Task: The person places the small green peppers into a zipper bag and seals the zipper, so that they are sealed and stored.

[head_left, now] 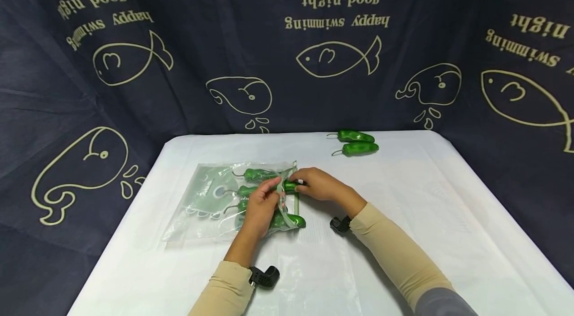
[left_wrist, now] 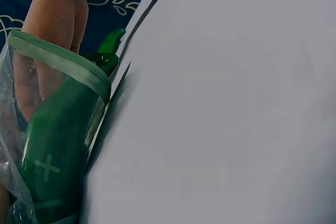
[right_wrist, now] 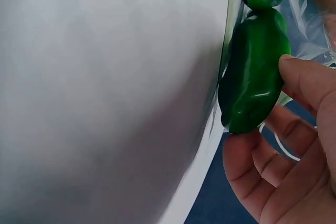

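A clear zip bag [head_left: 179,229] with a green printed pattern lies flat on the table, its mouth facing right. Several green peppers show through it, among them one pepper [head_left: 257,174] at the far side. Another pepper [head_left: 296,221] pokes out of the mouth at the near side. My left hand [head_left: 260,209] grips the upper layer of the bag by the mouth and lifts its green zip strip [left_wrist: 58,59]. With thumb and fingers, my right hand [head_left: 320,184] holds a green pepper [right_wrist: 254,72] by its blunt end, partly inside the mouth.
Two more green peppers, a nearer one [head_left: 360,148] and a farther one [head_left: 356,136], lie at the table's back edge, right of the bag. A white cover spreads over the table [head_left: 403,196]. Behind it hangs a dark curtain [head_left: 278,47] with fish drawings.
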The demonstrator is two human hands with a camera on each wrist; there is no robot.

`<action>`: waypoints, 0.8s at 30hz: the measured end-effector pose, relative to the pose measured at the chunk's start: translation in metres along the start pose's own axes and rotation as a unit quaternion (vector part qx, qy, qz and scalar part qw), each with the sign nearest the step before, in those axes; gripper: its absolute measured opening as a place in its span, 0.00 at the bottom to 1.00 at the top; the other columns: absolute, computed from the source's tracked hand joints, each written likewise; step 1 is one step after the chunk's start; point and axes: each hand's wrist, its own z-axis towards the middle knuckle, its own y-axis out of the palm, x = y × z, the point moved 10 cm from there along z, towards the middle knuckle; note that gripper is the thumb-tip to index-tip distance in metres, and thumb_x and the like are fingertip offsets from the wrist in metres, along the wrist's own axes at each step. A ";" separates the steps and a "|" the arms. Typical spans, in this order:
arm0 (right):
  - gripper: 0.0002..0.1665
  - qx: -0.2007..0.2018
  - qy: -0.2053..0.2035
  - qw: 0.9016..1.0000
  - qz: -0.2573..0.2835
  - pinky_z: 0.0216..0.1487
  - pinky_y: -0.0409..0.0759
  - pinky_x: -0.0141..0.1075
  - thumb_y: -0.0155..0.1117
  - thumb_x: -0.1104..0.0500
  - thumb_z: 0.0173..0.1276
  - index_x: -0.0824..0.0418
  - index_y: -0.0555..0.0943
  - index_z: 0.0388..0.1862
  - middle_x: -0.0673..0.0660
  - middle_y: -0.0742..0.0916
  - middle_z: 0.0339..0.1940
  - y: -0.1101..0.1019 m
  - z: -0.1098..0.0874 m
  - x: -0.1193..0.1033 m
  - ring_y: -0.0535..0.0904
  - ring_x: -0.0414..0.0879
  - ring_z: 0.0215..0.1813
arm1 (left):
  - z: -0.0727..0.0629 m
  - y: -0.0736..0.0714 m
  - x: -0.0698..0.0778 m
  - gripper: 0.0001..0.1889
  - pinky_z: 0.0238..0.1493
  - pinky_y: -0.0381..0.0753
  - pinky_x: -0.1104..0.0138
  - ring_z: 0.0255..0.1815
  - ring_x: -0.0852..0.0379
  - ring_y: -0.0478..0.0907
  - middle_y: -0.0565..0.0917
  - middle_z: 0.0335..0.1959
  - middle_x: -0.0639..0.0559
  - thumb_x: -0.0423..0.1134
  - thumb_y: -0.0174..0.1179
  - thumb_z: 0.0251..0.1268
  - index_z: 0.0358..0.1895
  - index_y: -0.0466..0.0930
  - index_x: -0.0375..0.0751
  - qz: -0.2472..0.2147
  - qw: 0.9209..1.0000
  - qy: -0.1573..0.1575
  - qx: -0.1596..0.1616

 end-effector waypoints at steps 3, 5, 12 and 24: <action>0.18 0.000 0.005 1.000 -0.001 0.59 0.77 0.43 0.62 0.60 0.73 0.60 0.81 0.60 0.56 0.85 0.54 0.000 0.000 0.000 0.80 0.48 0.56 | 0.000 0.001 0.000 0.24 0.32 0.77 0.76 0.39 0.59 0.76 0.74 0.62 0.41 0.19 0.50 0.63 0.63 0.76 0.28 -0.004 1.000 -0.002 -0.003; 0.18 0.000 0.007 1.000 -0.001 0.57 0.78 0.43 0.62 0.60 0.73 0.60 0.81 0.60 0.55 0.85 0.53 0.000 0.000 0.000 0.80 0.48 0.54 | 0.000 0.001 0.000 0.24 0.32 0.78 0.76 0.39 0.60 0.76 0.73 0.62 0.40 0.19 0.50 0.63 0.63 0.75 0.28 -0.009 1.000 -0.003 -0.004; 0.24 -0.014 0.013 1.000 0.006 0.51 0.77 0.42 0.59 0.66 0.67 0.60 0.79 0.63 0.55 0.83 0.52 0.002 -0.002 0.001 0.78 0.46 0.50 | 0.001 0.000 -0.001 0.24 0.31 0.78 0.76 0.39 0.60 0.77 0.74 0.62 0.41 0.19 0.50 0.63 0.63 0.75 0.27 -0.010 1.000 -0.002 -0.003; 0.24 -0.024 0.009 0.999 0.025 0.59 0.76 0.45 0.59 0.67 0.69 0.62 0.78 0.65 0.58 0.82 0.59 0.005 0.000 0.002 0.77 0.51 0.60 | 0.001 0.000 -0.003 0.24 0.30 0.77 0.76 0.38 0.59 0.77 0.74 0.62 0.41 0.18 0.50 0.62 0.62 0.75 0.27 -0.013 1.000 -0.007 -0.001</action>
